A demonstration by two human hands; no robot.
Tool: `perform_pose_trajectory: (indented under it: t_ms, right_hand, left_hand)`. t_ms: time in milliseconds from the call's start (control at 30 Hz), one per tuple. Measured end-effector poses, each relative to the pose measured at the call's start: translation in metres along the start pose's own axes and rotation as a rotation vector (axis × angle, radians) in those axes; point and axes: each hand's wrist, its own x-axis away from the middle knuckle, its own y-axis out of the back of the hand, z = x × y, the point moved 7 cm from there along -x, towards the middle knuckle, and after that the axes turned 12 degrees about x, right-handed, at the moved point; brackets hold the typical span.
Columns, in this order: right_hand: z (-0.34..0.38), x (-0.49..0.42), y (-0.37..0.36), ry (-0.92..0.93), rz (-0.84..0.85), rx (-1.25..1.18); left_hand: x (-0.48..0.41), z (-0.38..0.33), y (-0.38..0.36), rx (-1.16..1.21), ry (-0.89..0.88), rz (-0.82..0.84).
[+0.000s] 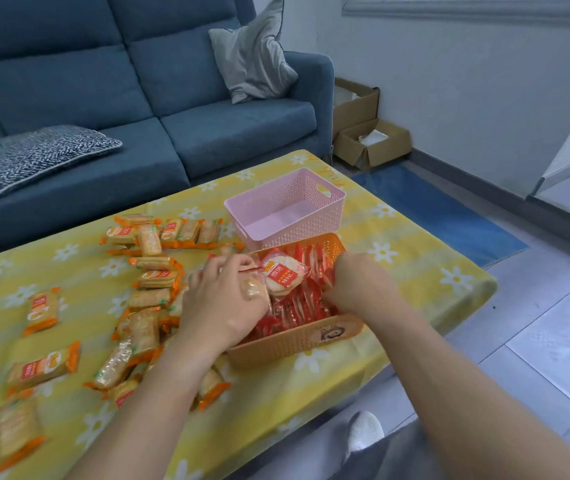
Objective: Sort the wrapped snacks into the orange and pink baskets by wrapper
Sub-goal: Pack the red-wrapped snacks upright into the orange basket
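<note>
Over the orange basket (290,345), the left hand (222,299) grips a red-wrapped snack (281,276). The right hand (358,284) has its fingers buried among the packets inside; I cannot tell its grip.

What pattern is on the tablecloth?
The tablecloth is yellow-striped with white daisies; head view.

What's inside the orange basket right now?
Red-wrapped snacks fill the orange basket, one round-cracker pack lying on top. The left hand and right hand reach in and cover part of the pile; the basket's floor is hidden.
</note>
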Motion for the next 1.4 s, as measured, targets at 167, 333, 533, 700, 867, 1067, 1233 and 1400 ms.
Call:
perform_pose_trajectory:
  t_ms: [167, 333, 533, 700, 867, 1067, 1233, 1400]
  right_hand:
    - [0.005, 0.004, 0.000, 0.047, 0.139, 0.030]
    - [0.009, 0.013, 0.005, 0.035, 0.127, 0.067]
    - [0.024, 0.017, 0.044, 0.245, 0.005, -0.668]
    - [0.004, 0.000, 0.046, 0.176, -0.057, -0.831]
    - [-0.042, -0.010, 0.050, -0.144, -0.392, -0.575]
    - [-0.027, -0.031, 0.019, -0.094, -0.404, -0.157]
    - [-0.028, -0.037, 0.012, -0.102, -0.322, -0.007]
    - [-0.036, -0.045, 0.000, -0.115, -0.237, -0.160]
  left_hand:
    - [0.004, 0.004, 0.002, -0.025, -0.016, 0.079]
    - [0.001, -0.008, 0.023, 0.329, -0.157, -0.008]
    - [-0.010, -0.036, 0.017, 0.625, -0.233, 0.020]
    - [-0.030, -0.050, -0.006, 0.759, -0.201, -0.040]
    - [-0.048, -0.068, -0.032, 0.191, -0.332, -0.037]
    - [-0.053, -0.079, -0.083, -0.300, -0.378, 0.250]
    - [-0.056, -0.075, -0.088, -0.277, -0.372, 0.201]
    - [-0.066, -0.082, -0.092, -0.317, -0.371, 0.091]
